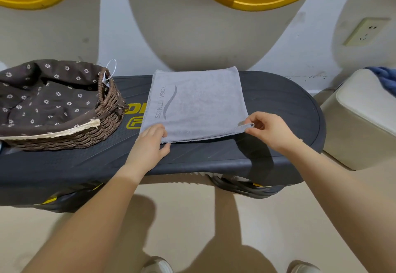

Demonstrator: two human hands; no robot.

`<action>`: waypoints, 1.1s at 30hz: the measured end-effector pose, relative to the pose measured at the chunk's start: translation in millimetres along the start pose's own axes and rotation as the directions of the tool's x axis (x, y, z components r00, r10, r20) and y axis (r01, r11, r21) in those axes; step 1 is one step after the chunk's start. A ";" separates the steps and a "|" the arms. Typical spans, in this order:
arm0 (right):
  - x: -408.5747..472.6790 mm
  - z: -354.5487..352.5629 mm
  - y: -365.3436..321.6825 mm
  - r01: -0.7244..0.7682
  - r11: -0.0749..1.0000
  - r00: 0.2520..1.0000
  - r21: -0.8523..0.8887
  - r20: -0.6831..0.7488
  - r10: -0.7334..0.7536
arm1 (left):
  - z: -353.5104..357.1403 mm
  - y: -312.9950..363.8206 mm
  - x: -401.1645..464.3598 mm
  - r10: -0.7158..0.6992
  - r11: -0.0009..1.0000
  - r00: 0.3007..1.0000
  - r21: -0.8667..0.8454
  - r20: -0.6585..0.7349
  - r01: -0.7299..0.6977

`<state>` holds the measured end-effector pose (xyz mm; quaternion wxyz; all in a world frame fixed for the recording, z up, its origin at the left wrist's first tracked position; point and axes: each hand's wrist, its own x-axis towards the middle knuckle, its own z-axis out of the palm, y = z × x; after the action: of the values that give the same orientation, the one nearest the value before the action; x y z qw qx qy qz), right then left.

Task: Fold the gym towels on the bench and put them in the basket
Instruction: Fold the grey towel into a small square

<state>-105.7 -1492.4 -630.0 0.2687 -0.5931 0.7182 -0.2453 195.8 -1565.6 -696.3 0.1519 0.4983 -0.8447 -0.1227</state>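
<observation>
A grey gym towel (199, 103) printed "YOGA FITNESS" lies folded in layers on the dark bench (278, 105). My left hand (150, 144) grips the towel's near left corner, fingers on top and thumb at the edge. My right hand (267, 129) pinches the near right corner, where a small loop sticks out. A brown wicker basket (107, 110) with a flowered dark lining stands on the bench's left end, a short gap from the towel. I see no towel inside the basket.
A wall with yellow signs rises right behind the bench. A cream padded seat (360, 118) stands to the right with a blue cloth (385, 78) on it. A wall socket (364, 30) is at upper right. My shoes show on the beige floor below.
</observation>
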 end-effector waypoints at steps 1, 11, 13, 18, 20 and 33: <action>-0.8 0.3 -1.3 0.011 1.000 1.000 -0.018 -0.003 -0.011 | -0.6 1.0 -0.2 0.015 1.000 1.000 0.024 -0.002 -0.015; 3.3 -24.7 -3.3 0.057 0.998 0.992 0.036 0.108 -0.060 | -20.5 -1.9 -2.1 0.132 0.986 0.986 0.118 -0.097 -0.121; 0.8 -31.8 -1.4 0.003 0.993 0.983 0.120 0.182 -0.025 | -35.0 2.9 -8.4 0.176 0.979 0.980 0.118 -0.098 -0.164; -2.8 -43.7 2.9 -0.147 0.988 0.878 0.047 0.466 0.108 | -58.6 13.7 -19.5 0.105 0.994 0.990 -0.047 0.094 -0.101; -4.6 -45.1 4.2 -0.265 0.959 0.803 0.096 0.574 0.164 | -65.7 15.3 -18.8 0.077 0.983 0.981 -0.178 0.178 -0.045; 29.4 -13.3 15.9 -0.262 0.812 0.955 0.521 0.020 0.295 | -48.2 17.7 42.2 -0.491 0.251 0.832 -0.872 0.259 0.420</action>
<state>-130.6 -1518.1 -633.7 0.4291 -0.3793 0.7125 -0.4054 180.6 -1597.0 -639.8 0.3813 0.5594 -0.4527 -0.5803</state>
